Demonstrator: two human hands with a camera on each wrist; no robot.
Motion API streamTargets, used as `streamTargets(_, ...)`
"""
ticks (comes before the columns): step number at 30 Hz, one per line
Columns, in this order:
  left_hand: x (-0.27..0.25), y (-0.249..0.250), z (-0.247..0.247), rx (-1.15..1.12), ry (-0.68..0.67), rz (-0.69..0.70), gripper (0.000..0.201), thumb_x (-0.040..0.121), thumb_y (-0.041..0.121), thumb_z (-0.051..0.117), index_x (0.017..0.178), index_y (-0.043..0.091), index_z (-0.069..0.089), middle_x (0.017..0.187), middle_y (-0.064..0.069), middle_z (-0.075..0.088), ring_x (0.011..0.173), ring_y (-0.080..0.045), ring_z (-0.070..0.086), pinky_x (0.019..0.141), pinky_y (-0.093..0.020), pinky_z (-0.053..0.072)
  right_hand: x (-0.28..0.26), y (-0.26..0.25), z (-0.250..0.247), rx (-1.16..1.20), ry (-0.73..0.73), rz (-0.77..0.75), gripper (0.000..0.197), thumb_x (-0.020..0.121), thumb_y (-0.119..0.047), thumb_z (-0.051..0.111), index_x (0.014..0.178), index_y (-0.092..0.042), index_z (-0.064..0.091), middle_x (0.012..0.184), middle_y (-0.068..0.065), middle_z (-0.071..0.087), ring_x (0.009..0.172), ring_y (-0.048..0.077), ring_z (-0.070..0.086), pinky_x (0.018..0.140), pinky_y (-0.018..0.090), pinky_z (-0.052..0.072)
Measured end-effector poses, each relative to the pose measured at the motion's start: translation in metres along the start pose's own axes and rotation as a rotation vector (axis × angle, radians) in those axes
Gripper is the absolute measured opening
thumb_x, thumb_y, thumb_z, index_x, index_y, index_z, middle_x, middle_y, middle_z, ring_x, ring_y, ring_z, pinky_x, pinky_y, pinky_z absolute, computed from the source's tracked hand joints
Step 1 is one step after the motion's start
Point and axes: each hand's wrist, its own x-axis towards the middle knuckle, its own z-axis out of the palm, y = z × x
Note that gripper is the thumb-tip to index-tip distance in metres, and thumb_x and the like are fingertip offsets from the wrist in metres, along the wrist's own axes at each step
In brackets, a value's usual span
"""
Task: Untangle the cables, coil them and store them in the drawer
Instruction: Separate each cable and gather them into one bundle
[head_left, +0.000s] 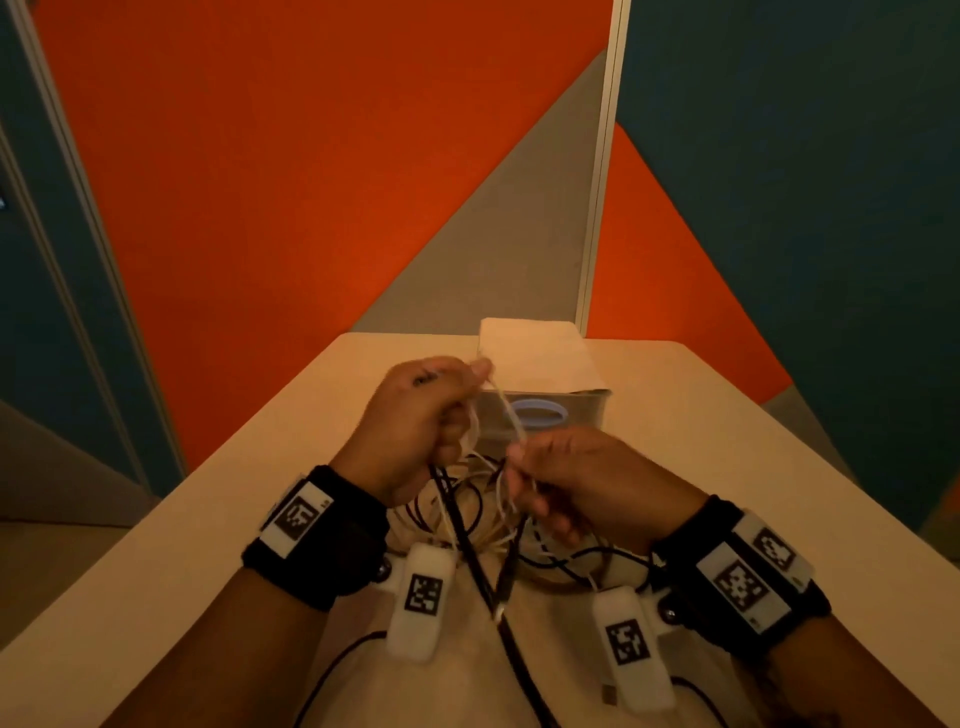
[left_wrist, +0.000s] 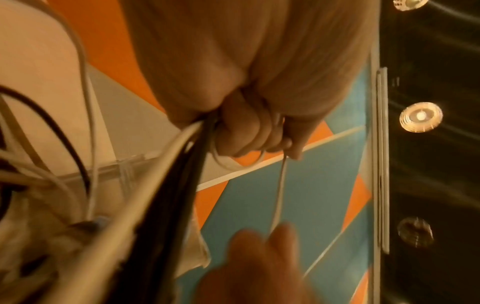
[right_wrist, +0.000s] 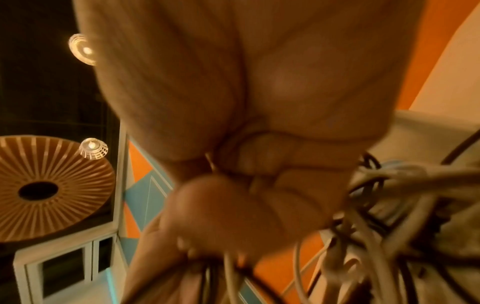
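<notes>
Starting big: pale beige counter (head_left: 701, 415) runs away from the person, with orange, grey and teal wall panels (head_left: 311, 182) behind it. At the far end sits a small translucent plastic drawer unit with a white top (head_left: 535, 348); its front faces the hands and looks shut, though I can't be sure. Nothing stored yet.

Tangled heap of white and black cables (head_left: 483, 525) lies on the counter between the wrists, near side of the drawer unit, partly lifted. Untangling step, early by my read; no coil made.

Left hand (head_left: 415, 421) is raised, fingers (left_wrist: 249, 131) curled round a bundle of white and black strands, thumb and forefinger pinching one thin white cable (head_left: 506, 410) at the top. Right hand (head_left: 582, 483) sits lower and just beside it, fingers (right_wrist: 259, 164) curled, pinching the same white strand further along; other loops hang past its knuckles.

Key relation: the white strand runs taut and diagonal between the two pinches, upper-left to lower-right, long axis roughly across the body. The rest of it drops into the heap below the right hand, so the right hand is nearer the knot. Freeing it likely means pulling along that axis, away from the left hand's bundle.

Black cable (head_left: 483, 582) trails toward the near counter edge.
</notes>
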Motion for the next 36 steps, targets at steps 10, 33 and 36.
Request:
streamTargets(10,0.006,0.01,-0.015,-0.147,0.174,0.131,0.033,0.089,0.041,0.065,0.072,0.021,0.045,0.057,0.007,0.022,0.045,-0.008,0.015,0.042,-0.02,0.011,0.003,0.006,0.004,-0.172,-0.02,0.019,0.033,0.108,-0.025,0.042,0.092,-0.01,0.066,0.072,0.005,0.064,0.056,0.015,0.058,0.049,0.023,0.044)
streamTargets(33,-0.002,-0.015,0.007,0.471,-0.179,0.122,0.032,0.099,0.007,0.067,0.07,-0.007,0.069,0.055,-0.012,0.063,0.047,-0.014,0.054,0.053,-0.023,0.041,0.003,0.002,0.004,-0.252,0.13,-0.119,0.029,0.102,-0.024,0.055,0.091,-0.002,0.071,0.055,0.002,0.055,0.042,0.013,0.045,0.043,0.02,0.036)
streamTargets(36,0.0,-0.014,0.006,0.506,-0.047,0.227,0.039,0.096,0.001,0.063,0.058,0.006,0.063,0.048,0.0,0.057,0.045,-0.009,0.047,0.051,-0.024,0.037,0.004,0.002,0.008,-0.185,0.11,-0.116,0.033,0.104,-0.024,0.052,0.09,0.0,0.067,0.056,0.001,0.055,0.042,0.012,0.046,0.043,0.02,0.037)
